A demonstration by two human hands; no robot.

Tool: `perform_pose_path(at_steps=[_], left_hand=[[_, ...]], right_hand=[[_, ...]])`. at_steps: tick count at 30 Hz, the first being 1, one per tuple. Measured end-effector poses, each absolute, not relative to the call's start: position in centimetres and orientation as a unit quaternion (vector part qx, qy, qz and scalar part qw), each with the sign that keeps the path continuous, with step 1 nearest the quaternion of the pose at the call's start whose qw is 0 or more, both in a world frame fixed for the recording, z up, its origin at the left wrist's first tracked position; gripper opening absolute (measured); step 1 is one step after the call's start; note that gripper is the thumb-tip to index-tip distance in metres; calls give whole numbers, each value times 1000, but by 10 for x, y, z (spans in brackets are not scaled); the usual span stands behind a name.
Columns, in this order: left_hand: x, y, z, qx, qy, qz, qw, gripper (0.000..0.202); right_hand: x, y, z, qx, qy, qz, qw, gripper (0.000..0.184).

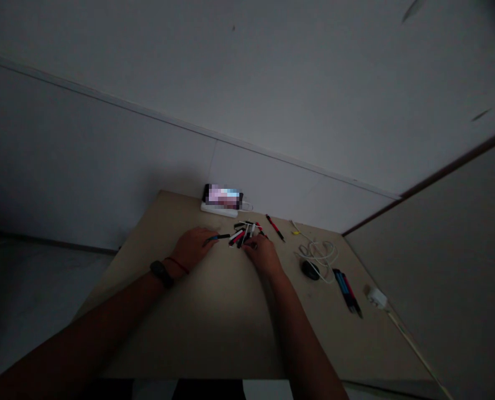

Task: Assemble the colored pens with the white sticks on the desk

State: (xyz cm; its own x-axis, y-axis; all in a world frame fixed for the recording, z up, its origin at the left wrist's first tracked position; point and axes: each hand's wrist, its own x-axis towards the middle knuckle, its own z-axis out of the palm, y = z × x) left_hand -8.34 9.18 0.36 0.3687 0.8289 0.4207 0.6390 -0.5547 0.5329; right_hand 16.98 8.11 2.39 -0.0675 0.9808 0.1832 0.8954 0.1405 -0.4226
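My left hand [194, 246], with a dark watch [161, 273] and a thin red band on the wrist, rests low over the table. Its fingers are closed on a blue and black pen [218, 238] whose tip points at a small heap of pen parts [237, 237]. The heap holds black, white and red pieces. My right hand [264, 254] is at the heap's right side, fingers bent together over its near edge. Dim light and the fingers hide what they pinch.
A lit phone [223, 197] leans on a white block [219, 210] by the wall. Right of the heap lie a red and black pen [275, 228], a coiled white cable [320, 253], a black mouse [310, 270] and several pens [347, 293]. A white plug [377, 298] sits at the table's right edge.
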Motion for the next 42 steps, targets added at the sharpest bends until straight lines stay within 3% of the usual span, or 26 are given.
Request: perform_pose_path(at_steps=[8,13,21,31,42], left_hand=[[-83,90,6,826,441,318,146,26],[-84,91,5,831,435,315,145,27],[-84,91,6,833,444,291,154,25],[-83,92,4,839,428,298,155,24],[-84,92,1,834,430,309,156,24]], right_hand=[[163,79,19,-640,-735,77,210,10],[162,79,22,-633,-705,90,308,12],[147,74,35,-550,-664,273,427,29],[130,66,33,-524,-657,320,437,32],[132,70,29,-531,-683,246,436,27]])
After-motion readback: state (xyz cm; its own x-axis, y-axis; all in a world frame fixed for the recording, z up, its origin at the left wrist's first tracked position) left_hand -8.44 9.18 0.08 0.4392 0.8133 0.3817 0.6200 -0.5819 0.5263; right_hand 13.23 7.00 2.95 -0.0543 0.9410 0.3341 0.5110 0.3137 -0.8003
